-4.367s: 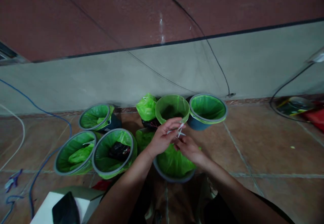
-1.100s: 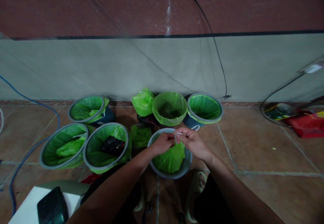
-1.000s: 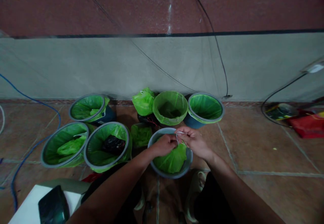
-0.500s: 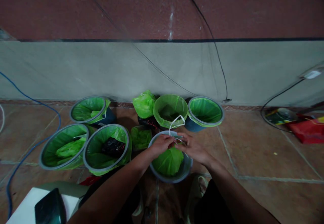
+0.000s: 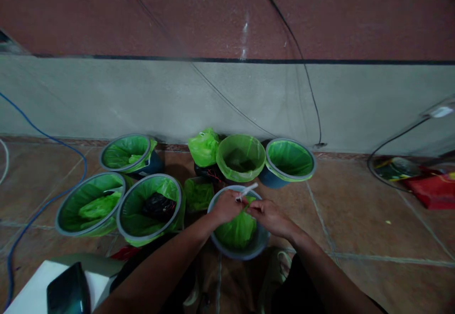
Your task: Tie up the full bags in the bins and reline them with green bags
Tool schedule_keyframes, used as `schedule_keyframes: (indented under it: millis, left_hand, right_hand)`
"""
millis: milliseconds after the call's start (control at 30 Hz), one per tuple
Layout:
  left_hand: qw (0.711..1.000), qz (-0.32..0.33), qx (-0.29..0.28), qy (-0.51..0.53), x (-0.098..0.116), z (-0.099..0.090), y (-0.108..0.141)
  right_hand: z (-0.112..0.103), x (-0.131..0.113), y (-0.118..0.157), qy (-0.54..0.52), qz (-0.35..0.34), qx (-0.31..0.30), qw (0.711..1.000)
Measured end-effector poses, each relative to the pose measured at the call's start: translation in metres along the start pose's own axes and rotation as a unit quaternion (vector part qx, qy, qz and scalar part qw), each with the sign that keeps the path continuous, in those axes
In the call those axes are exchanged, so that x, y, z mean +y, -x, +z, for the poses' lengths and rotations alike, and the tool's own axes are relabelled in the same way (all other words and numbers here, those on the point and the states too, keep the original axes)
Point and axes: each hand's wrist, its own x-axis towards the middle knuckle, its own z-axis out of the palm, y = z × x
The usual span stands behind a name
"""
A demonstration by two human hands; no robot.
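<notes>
A green plastic bag (image 5: 235, 232) sits bunched inside a grey bucket (image 5: 262, 244) between my feet. My left hand (image 5: 228, 207) is closed at the gathered top of the bag, and a white strip, perhaps a drawstring (image 5: 250, 189), sticks up from its fingers. My right hand (image 5: 273, 215) meets it from the other side, its fingers pinching the green plastic near the neck. The exact grip of the fingertips is too small to make out. Just behind stands a bin with a pale green liner (image 5: 232, 176).
Several green-lined bins stand around, including a right bin (image 5: 289, 177), a near-left bin (image 5: 122, 231) and one with a black bundle (image 5: 159, 206). A tied green bag (image 5: 204, 148) rests by the wall. A phone (image 5: 69, 288) lies on a white box; a blue cable (image 5: 44, 200) crosses the floor.
The white strip, a wide loop between both hands before, now stands narrow above my left hand. My right hand has moved slightly down onto the green bag's neck. The view has shifted slightly.
</notes>
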Motion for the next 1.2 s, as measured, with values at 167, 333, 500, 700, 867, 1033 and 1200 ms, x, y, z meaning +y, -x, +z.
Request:
schedule_keyframes:
  millis: [167, 333, 500, 700, 867, 1033, 1200]
  left_hand:
    - [0.962, 0.164, -0.030, -0.217, 0.007, -0.002, 0.009]
    - [0.930, 0.244, -0.053, -0.269, 0.009, -0.008, 0.010]
    - [0.915, 0.254, -0.054, -0.310, 0.014, -0.011, 0.016]
    - [0.908, 0.271, -0.005, -0.320, 0.009, -0.002, 0.022]
    - [0.897, 0.259, 0.032, -0.358, 0.008, 0.000, 0.023]
    - [0.906, 0.238, 0.056, -0.345, 0.009, -0.003, 0.018]
    - [0.948, 0.187, 0.063, -0.249, 0.002, -0.004, 0.011]
  right_hand:
    - [0.000, 0.007, -0.005, 0.006, 0.022, 0.086, 0.996]
    - [0.009, 0.008, -0.011, -0.094, -0.040, 0.047, 0.994]
    - [0.014, 0.006, -0.013, -0.114, -0.030, 0.030, 0.993]
    - [0.008, 0.001, -0.010, -0.218, -0.016, -0.005, 0.976]
    - [0.008, 0.000, -0.005, -0.310, 0.012, -0.045, 0.949]
    - [0.010, 0.003, -0.006, -0.154, 0.023, 0.081, 0.984]
    - [0.005, -0.004, -0.008, -0.003, -0.018, 0.192, 0.981]
